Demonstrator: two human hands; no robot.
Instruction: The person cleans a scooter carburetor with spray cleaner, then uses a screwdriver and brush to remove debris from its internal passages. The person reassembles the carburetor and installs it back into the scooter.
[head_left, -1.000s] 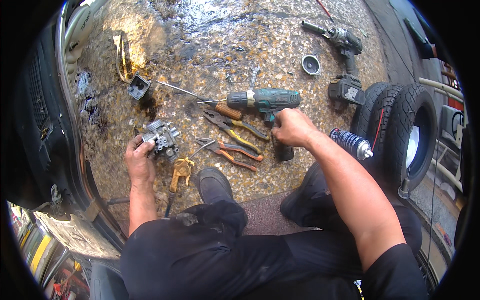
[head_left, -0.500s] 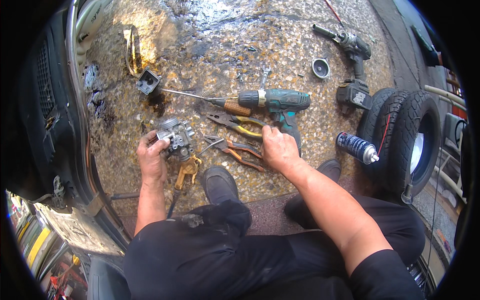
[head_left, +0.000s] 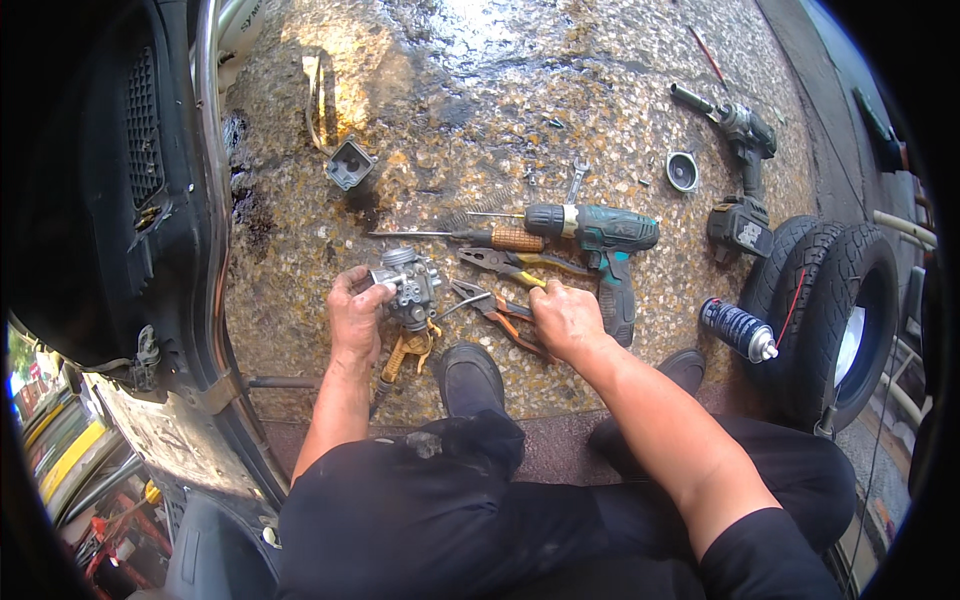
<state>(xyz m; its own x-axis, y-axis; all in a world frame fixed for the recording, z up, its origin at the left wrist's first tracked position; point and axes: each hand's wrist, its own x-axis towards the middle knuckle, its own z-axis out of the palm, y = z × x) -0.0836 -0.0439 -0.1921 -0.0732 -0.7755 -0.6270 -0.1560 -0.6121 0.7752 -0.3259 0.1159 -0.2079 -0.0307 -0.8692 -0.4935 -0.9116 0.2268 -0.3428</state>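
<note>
My left hand [head_left: 355, 320] holds a grey metal carburetor [head_left: 410, 290] above a yellow air blow gun [head_left: 405, 358]. My right hand [head_left: 570, 322] has its fingers curled on a handle of the yellow-and-black pliers [head_left: 483, 258], which lie on the speckled ground. Orange-handled pliers [head_left: 497, 318] lie just below them, partly hidden by that hand. A teal-and-black drill [head_left: 605, 228] lies to the right, its grip beside my right hand. Above the pliers is a screwdriver with a ribbed orange handle [head_left: 515, 239]. An open metal bowl part [head_left: 349, 165] lies farther up.
Impact wrench [head_left: 750, 140], round part [head_left: 681, 172], small spanner [head_left: 577, 180] and loose screws lie on the stained ground [head_left: 440, 120]. Tyres [head_left: 865, 290] and a spray can [head_left: 735, 330] are at right. A black vehicle body [head_left: 155, 290] runs along the left, close to my left arm.
My right hand has left the drill's grip and moved left onto the yellow pliers' handle. My left hand still holds the carburetor. The whole scene has shifted right and down in the view.
</note>
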